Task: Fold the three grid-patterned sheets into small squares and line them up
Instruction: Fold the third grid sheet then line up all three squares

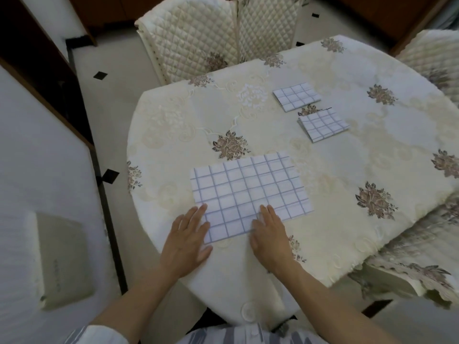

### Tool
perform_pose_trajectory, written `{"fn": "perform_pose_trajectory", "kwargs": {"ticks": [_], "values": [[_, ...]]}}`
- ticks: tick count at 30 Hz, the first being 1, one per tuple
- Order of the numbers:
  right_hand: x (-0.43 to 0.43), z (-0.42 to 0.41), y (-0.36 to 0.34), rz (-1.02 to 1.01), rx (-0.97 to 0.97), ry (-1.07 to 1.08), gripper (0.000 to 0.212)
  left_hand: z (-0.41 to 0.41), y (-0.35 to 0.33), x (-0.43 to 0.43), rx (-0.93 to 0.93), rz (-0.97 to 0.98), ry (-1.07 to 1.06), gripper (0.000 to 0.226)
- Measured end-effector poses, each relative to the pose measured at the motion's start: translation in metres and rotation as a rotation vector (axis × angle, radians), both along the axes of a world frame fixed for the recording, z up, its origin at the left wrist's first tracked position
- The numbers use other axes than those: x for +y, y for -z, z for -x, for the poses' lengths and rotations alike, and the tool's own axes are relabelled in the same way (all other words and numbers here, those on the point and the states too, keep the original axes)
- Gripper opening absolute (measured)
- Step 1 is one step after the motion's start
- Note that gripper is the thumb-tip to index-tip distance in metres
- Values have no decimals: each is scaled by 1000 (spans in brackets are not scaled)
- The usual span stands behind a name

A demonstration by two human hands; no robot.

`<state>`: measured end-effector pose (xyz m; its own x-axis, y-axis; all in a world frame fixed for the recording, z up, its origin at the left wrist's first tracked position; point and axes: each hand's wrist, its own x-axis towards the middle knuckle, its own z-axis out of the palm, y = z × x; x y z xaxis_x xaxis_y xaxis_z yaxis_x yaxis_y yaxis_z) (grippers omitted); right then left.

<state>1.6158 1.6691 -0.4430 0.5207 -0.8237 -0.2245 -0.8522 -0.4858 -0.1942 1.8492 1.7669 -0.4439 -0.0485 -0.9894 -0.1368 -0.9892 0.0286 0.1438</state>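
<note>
We see both hands laid flat at the near edge of the table (347, 184), neither one holding anything. The left hand (187, 238) has its fingers straight and close together. Its fingertips reach onto the near left corner of the large grid sheet (250, 192), while the palm lies on the tablecloth (173, 125) just beside it. The right hand (269, 235) is likewise spread flat with straight fingers, and it presses on the sheet's near edge, a little right of the middle. Both bare forearms come up from the bottom of the picture, above a striped garment (248, 335).

From this head view, the large grid sheet lies as a wide rectangle on the near part of the table, directly in front of the hands, with its long side turned slightly askew. We cannot tell whether it is a single layer or already doubled over.

Farther back and to the right, well apart from the large sheet, we see two small folded squares with the same blue grid. The far folded square (296, 96) and the nearer folded square (323, 127) lie close together but not touching, with a printed flower showing in the gap between them.

The tablecloth is cream with brown flower clusters. A quilted chair (211, 36) stands at the far side of the table, and a second covered chair (434, 55) stands at the right. The pale floor (119, 100) has small black diamond insets.
</note>
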Motion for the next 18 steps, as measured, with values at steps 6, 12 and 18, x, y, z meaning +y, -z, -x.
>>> {"fn": "perform_pose_trajectory", "kwargs": {"ticks": [6, 12, 18], "values": [[12, -11, -7, -9, 45, 88, 41, 16, -20, -20, -39, -53, -5, 47], [8, -11, -15, -33, 104, 54, 55, 32, -28, -33, -150, -115, 6, 39], [10, -10, -19, -64, 105, 71, 62, 41, -30, -36, -217, -151, -15, 37]]}}
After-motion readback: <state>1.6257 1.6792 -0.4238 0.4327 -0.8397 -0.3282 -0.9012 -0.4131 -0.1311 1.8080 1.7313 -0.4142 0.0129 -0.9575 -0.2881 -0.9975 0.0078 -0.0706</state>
